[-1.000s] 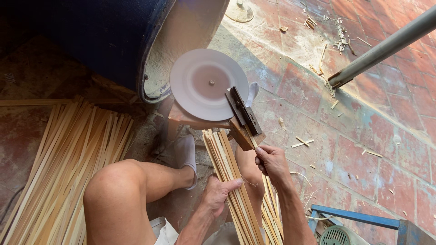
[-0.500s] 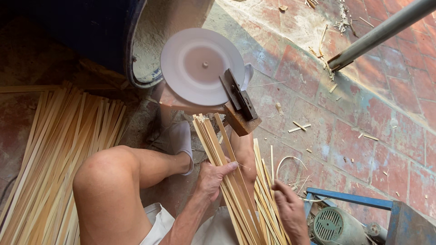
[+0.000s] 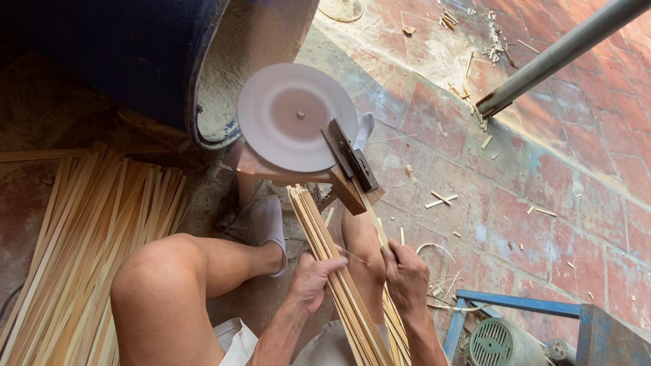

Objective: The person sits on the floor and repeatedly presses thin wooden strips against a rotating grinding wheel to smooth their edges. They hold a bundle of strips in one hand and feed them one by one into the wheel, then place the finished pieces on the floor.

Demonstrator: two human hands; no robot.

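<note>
strips (image 3: 337,274) pale yellow | disc (image 3: 296,126) grey-white | barrel (image 3: 129,61) dark blue

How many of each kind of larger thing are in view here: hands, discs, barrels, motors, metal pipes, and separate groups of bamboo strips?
Hands: 2, left hand and right hand
Round grey disc: 1
Blue barrel: 1
Green motor: 1
Metal pipe: 1
Groups of bamboo strips: 2, bundle at the hands and floor pile
Total: 8

Our red brick floor (image 3: 515,224) carries: loose pile of bamboo strips (image 3: 88,244) at left, scattered bamboo offcuts (image 3: 441,200), blue drum (image 3: 129,61).
</note>
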